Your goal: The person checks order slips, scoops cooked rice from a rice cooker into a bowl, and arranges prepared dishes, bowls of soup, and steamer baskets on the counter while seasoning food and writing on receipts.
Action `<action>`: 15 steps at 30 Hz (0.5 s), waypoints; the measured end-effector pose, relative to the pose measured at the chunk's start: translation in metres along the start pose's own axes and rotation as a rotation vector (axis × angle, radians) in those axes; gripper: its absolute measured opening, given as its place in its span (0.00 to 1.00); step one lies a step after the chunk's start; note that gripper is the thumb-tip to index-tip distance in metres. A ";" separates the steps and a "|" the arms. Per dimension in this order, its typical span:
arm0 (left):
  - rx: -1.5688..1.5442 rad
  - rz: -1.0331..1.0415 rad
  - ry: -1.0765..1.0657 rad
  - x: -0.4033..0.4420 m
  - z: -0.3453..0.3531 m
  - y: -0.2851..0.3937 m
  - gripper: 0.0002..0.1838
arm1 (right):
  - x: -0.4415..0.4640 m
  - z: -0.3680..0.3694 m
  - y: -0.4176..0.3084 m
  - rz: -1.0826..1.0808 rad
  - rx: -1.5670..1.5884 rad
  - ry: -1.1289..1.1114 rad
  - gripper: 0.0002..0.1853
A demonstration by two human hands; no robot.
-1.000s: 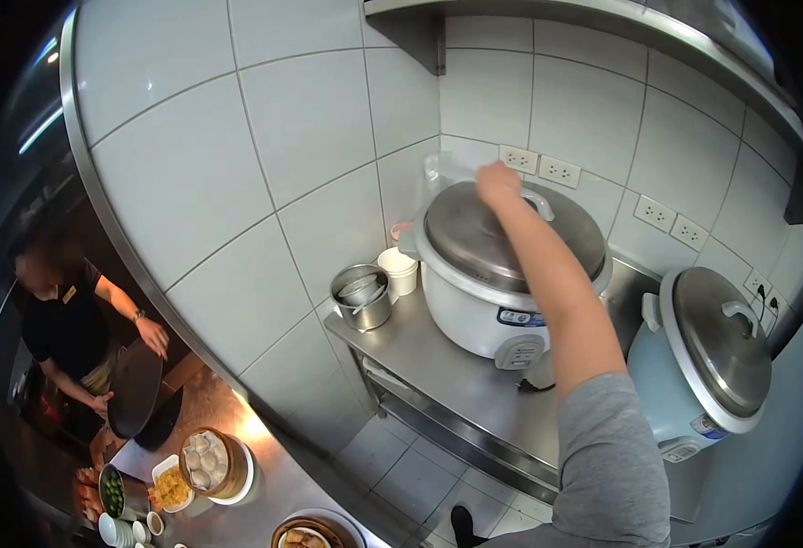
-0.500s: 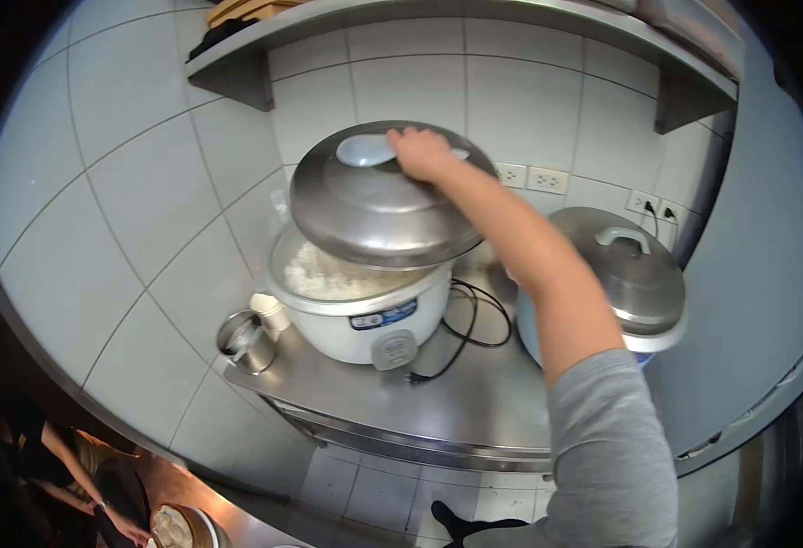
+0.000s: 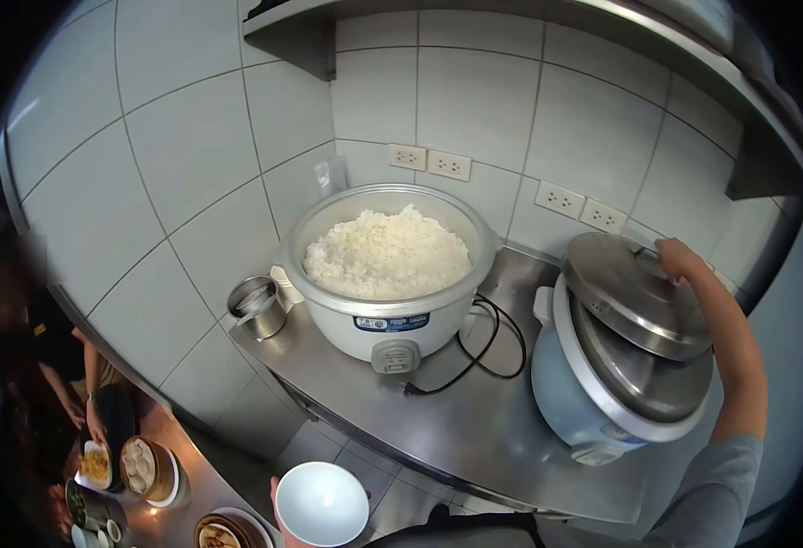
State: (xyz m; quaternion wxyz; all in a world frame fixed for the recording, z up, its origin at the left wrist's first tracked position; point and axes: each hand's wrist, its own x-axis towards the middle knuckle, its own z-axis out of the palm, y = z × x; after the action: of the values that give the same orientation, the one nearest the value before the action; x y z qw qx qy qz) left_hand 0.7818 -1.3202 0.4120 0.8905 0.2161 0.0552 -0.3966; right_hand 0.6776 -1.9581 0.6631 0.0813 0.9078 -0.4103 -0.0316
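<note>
Clearly, in the head view, the two hands stand well apart — one low and near the body, the other out to the right. The left hand (image 3: 288, 535) is wrapped round the outside of a white bowl (image 3: 322, 504), its grip opened to the bowl's width, with much of the hand hidden behind it. The bowl's mouth is up and nothing shows inside.

The right hand (image 3: 682, 261) is closed at the handle of the loose lid (image 3: 634, 297), which sits tilted over the blue cooker (image 3: 566, 384) and overlaps that cooker's own lid (image 3: 644, 370); whether its full weight rests there, I cannot tell.

The rice (image 3: 388, 256) is heaped in the uncovered white cooker (image 3: 342, 331), on the steel surface (image 3: 511, 425) near the tiled corner. From the left grip it lies ahead and slightly right, across the surface's front edge; from the right grip it lies well off to the left. So the left hand — the one with the bowl — is nearer. Round bowl and round cooker give no long axis to match. A black cord (image 3: 522, 352) loops between the cookers.
</note>
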 end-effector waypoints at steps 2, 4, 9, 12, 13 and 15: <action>0.002 0.023 -0.007 0.008 0.010 -0.007 0.42 | 0.014 0.005 0.009 0.035 0.073 -0.055 0.10; 0.007 0.057 -0.006 0.012 0.020 -0.008 0.42 | 0.029 0.020 0.023 0.018 0.100 -0.062 0.11; -0.311 -0.001 0.014 0.044 -0.008 0.001 0.44 | 0.037 0.002 0.010 0.146 0.084 -0.301 0.13; -0.434 -0.046 0.015 0.064 -0.008 0.013 0.47 | 0.026 -0.019 -0.015 0.079 -0.048 -0.163 0.21; -0.439 -0.057 0.012 0.071 -0.003 0.018 0.47 | 0.027 -0.022 -0.028 0.021 -0.023 -0.082 0.23; -0.441 -0.079 0.009 0.087 0.004 0.031 0.47 | 0.033 -0.026 -0.054 -0.087 0.029 0.079 0.27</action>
State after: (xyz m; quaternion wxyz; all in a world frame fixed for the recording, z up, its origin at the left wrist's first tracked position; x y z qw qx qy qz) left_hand 0.8633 -1.3630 0.4032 0.8997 0.0156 0.1528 -0.4087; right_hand 0.7424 -1.9442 0.6793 0.0826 0.9264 -0.3674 0.0067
